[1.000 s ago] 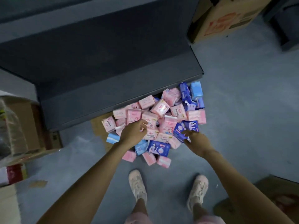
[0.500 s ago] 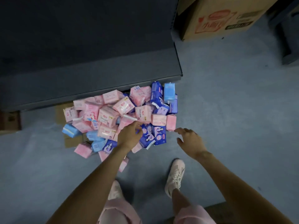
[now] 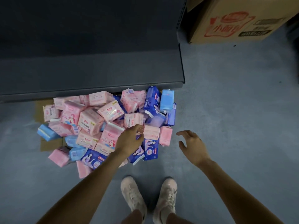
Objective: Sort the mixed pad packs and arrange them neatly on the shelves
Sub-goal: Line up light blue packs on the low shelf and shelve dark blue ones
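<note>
A heap of pad packs [image 3: 103, 125] lies on the floor against the front of the dark bottom shelf [image 3: 97, 73]. Most packs are pink, dark blue ones [image 3: 152, 101] cluster at the right and near edge, and light blue ones [image 3: 167, 100] are scattered about. My left hand [image 3: 129, 139] reaches into the heap's right part, its fingers curled at the lower edge of an upright pink pack [image 3: 133, 119]. To the right of the heap my right hand [image 3: 192, 146] hovers over bare floor, fingers spread and holding nothing.
A large printed cardboard box [image 3: 234, 21] stands at the top right, beside the shelf's end. Flat cardboard [image 3: 47, 144] lies under the heap's left side. My two feet [image 3: 150, 198] stand just behind the heap on the grey floor.
My right hand has left the blue packs and drawn back to the right, opening. My left hand has shifted right across the heap to the pink pack. The view has swung left.
</note>
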`<state>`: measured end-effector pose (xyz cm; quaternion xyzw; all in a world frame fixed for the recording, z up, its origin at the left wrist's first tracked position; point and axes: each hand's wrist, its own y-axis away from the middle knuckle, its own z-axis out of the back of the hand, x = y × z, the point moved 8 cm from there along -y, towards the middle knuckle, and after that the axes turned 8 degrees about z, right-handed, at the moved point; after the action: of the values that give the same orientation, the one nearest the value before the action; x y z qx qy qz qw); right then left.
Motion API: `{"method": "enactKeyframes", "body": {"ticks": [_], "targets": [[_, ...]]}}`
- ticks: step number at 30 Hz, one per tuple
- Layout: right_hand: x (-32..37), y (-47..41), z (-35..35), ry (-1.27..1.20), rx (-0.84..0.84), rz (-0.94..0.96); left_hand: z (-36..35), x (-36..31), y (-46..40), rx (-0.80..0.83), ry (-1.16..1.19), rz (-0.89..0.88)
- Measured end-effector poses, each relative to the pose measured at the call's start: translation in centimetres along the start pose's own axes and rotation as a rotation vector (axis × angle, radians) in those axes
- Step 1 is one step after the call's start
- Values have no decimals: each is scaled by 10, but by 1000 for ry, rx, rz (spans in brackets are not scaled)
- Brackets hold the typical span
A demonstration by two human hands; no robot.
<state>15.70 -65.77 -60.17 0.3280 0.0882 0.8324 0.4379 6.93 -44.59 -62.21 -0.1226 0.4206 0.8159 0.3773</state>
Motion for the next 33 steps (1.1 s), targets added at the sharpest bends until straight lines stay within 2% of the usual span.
{"method": "enactKeyframes", "body": {"ticks": [5,9,12,16,22,24,28,33], "targets": [[-27,-75,-18,33,-90,35,-11,-11,-68,-156,-186,-197],[-75,-147,-44,-21,-163,54,-53,-26,-150,-180,-430,-301],[-107,-202,-68,-113,-158,56,-80,-27,-202,-207,-583,-303],[-120,-251,-83,-232,-210,47,-94,-28,-226,-233,-668,-340],[-133,-284,-84,-328,-252,-2,-91,-28,-244,-243,-658,-437],[-132,-282,-86,-439,-227,56,-92,-24,-247,-257,-639,-451],[-116,-268,-95,-486,-189,237,-93,-12,-242,-232,-517,-486],[-93,-248,-69,-462,-367,310,-66,2,-219,-168,-257,-473]]}}
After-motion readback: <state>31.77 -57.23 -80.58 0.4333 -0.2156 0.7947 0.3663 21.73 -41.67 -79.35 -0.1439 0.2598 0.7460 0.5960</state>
